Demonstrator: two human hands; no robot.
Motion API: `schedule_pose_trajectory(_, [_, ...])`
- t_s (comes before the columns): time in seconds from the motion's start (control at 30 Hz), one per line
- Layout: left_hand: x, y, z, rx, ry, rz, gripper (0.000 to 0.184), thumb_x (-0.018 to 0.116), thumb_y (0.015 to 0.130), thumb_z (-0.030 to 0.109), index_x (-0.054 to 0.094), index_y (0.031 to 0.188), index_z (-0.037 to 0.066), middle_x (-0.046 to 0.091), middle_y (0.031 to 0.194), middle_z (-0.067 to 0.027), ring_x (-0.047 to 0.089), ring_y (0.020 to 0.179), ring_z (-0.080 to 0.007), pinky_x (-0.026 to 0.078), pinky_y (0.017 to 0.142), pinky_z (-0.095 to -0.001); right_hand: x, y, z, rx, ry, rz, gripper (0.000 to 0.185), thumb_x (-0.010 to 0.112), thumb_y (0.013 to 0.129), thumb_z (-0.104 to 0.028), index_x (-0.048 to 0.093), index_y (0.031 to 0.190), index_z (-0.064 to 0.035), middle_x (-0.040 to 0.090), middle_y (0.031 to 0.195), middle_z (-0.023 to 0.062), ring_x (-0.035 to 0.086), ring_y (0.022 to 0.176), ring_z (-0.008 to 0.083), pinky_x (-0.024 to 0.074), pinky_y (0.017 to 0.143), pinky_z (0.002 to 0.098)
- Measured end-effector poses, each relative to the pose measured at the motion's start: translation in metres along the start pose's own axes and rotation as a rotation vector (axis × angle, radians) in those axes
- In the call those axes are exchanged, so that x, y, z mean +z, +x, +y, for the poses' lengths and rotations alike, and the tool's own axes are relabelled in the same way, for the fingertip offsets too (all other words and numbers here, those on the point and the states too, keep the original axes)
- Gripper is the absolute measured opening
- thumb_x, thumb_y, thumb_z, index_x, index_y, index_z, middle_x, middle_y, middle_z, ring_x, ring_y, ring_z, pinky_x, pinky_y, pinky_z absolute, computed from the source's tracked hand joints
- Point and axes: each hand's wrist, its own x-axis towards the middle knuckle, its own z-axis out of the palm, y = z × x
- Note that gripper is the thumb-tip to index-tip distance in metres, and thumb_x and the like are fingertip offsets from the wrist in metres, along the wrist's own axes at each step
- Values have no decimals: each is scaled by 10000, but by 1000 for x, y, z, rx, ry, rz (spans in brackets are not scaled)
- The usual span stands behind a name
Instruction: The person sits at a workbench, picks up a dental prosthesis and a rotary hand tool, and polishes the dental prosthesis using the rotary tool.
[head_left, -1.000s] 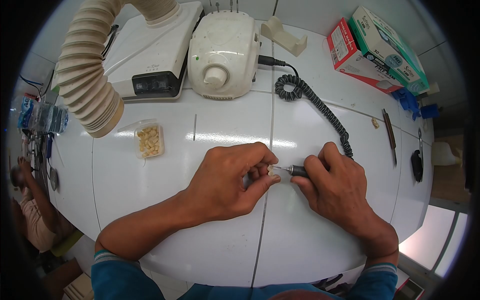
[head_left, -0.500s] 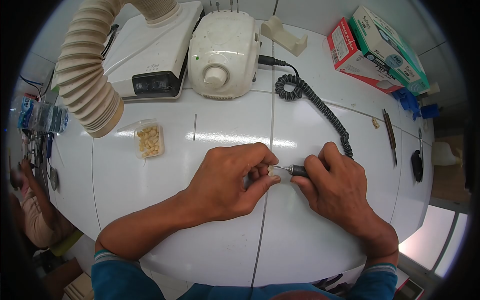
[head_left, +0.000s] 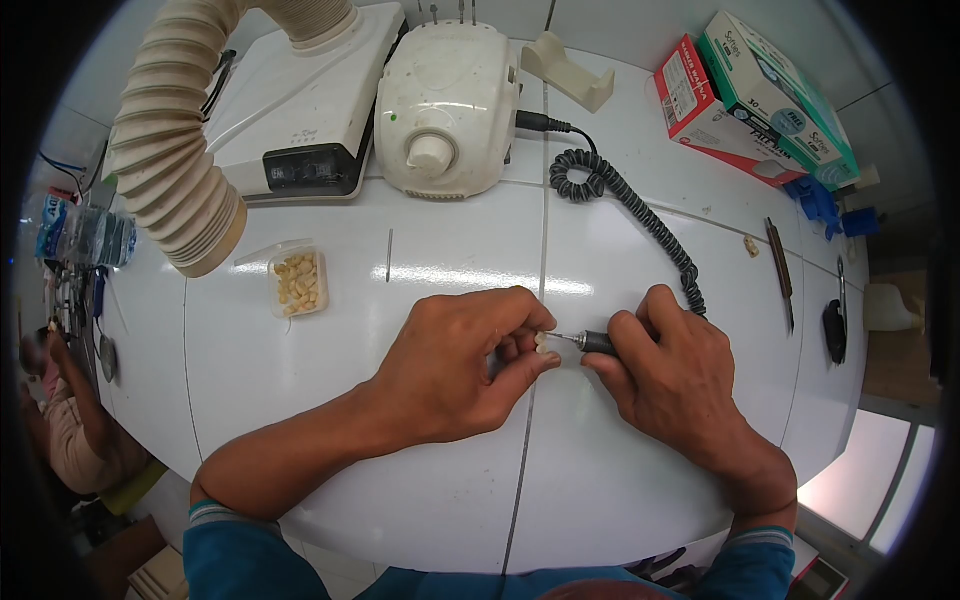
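Between thumb and fingertips, my left hand point(head_left: 465, 360) pinches a small tooth-like piece point(head_left: 542, 343) of whitish colour. My right hand point(head_left: 670, 370) is closed round a dark rotary handpiece point(head_left: 598, 343), whose thin metal bit points left and meets the piece or comes very close to it. A coiled black cord point(head_left: 650, 222) runs from the white control unit point(head_left: 445, 120) down to behind my right hand. Left of my hands, a small clear box point(head_left: 322, 285) holds several yellowish tooth-like pieces. A thin metal rod point(head_left: 390, 255) lies on the white table point(head_left: 400, 510).
A ribbed hose point(head_left: 165, 130) hangs at the upper left by a white machine point(head_left: 300, 110). Boxes point(head_left: 740, 110), a cream holder point(head_left: 570, 75), a brown pen-like tool point(head_left: 779, 270) and a black item point(head_left: 834, 332) stand or lie rightward. Another person point(head_left: 85, 430) sits far left.
My hands, the handpiece and the piece have stayed almost exactly where they were. At the far left, the other person's head and arm have shifted slightly.
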Motion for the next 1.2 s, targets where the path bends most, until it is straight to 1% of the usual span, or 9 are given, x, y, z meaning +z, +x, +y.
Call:
schedule_pose_trajectory(0.5, [0,1,-1,12,-1,2,263,911,923,106,762,1116,8,759,825,-80,749,725,-164,569,618,-289,0,0,0,-8,10,2,363,864,975,-415,666,976,-110,472,917,68,537,589,194,427,511,366])
schedule_pose_trajectory(0.7, [0,0,1,-14,6,-3,262,914,919,105,766,1111,7,759,833,-78,748,736,-163,573,625,-292,0,0,0,-3,9,2,363,864,973,-415,667,980,-111,469,913,67,531,589,193,418,507,371])
schedule_pose_trajectory(1.0, [1,0,-1,3,3,12,252,910,925,114,768,1106,12,763,841,-77,749,734,-170,578,634,-295,0,0,0,-2,8,6,361,861,975,-419,668,974,-113,466,908,63,520,587,184,406,501,370])
schedule_pose_trajectory(1.2, [2,-1,-4,18,4,25,261,914,914,114,768,1107,15,767,847,-80,746,727,-170,562,616,-294,0,0,1,4,4,5,363,857,977,-421,665,967,-113,466,906,64,518,586,186,405,502,372])
